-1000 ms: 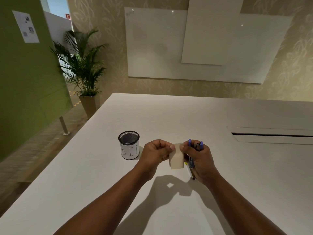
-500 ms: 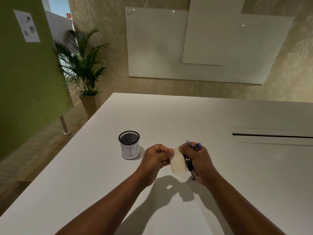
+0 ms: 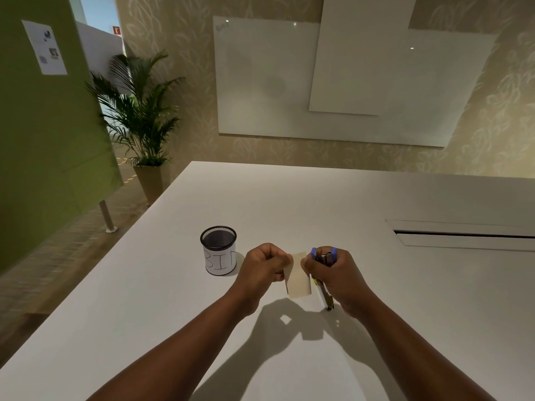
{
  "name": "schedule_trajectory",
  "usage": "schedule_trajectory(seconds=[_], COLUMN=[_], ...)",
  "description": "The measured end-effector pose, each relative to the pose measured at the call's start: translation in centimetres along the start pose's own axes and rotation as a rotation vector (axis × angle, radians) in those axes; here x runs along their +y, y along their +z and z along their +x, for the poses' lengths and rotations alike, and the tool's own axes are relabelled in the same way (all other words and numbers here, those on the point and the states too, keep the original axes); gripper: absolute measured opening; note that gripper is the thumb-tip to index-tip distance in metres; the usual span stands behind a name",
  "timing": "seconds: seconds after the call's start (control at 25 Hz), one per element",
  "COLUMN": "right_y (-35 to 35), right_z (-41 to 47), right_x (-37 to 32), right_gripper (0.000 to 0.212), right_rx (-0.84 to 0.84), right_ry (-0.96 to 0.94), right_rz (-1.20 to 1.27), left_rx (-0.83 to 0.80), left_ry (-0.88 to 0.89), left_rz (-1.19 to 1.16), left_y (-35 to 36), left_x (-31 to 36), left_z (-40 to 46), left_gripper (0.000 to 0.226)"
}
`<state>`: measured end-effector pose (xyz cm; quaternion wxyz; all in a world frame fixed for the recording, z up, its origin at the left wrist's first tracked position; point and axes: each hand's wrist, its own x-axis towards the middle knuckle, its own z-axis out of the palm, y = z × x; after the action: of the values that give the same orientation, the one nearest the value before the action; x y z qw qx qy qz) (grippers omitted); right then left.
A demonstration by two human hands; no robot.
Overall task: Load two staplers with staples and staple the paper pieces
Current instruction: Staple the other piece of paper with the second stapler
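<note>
Paper piece (image 3: 298, 277) lower, more upright

Left hand (image 3: 265, 263) pinching paper (image 3: 298, 277), right hand (image 3: 337, 277) gripping stapler (image 3: 324, 257), bin (image 3: 218, 250) nearby

White table (image 3: 289, 204), whiteboards (image 3: 260, 82) on patterned beige wall (image 3: 173, 30), potted palm (image 3: 139, 111), green partition (image 3: 43, 140)

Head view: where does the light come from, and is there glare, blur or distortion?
Head view: hard shadows of the hands fall toward the camera on the table, so light comes from ahead and above; small glints on the whiteboard; edges bow from the wide lens; left edge is blurred.
</note>
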<state>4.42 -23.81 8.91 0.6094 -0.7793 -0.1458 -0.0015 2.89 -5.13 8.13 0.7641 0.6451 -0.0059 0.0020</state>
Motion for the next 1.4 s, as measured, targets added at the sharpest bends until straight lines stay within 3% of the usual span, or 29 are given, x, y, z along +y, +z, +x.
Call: schedule_trajectory(seconds=[0.2,0.48,0.84,1.08,1.4], right_y=[0.1,0.3,-0.8,-0.9,-0.5], right_z=[-0.3,-0.4,0.2,-0.2,0.7], right_x=[-0.5,-0.5,-0.3,-0.4,0.0], right_gripper=[0.063,0.022,0.034,0.019,0.022], right_rx=[-0.066,-0.183,-0.154,-0.182,0.052], right_ry=[-0.064,-0.023,-0.013,-0.013,0.085], right_rz=[-0.052,-0.193,-0.285,-0.053,0.037], left_rx=[-0.13,0.153,0.222,0.256,0.119], left_ry=[0.065,-0.02,-0.076,-0.081,-0.058], left_rz=[0.218,0.12,0.059,0.029,0.047], left_y=[0.2,0.0,1.0,0.6,-0.4], left_x=[0.9,1.3,0.7,0.8,0.3], left_z=[-0.1,0.9,1.1,1.3,1.0], left_gripper=[0.011,0.015,0.022,0.021,0.022])
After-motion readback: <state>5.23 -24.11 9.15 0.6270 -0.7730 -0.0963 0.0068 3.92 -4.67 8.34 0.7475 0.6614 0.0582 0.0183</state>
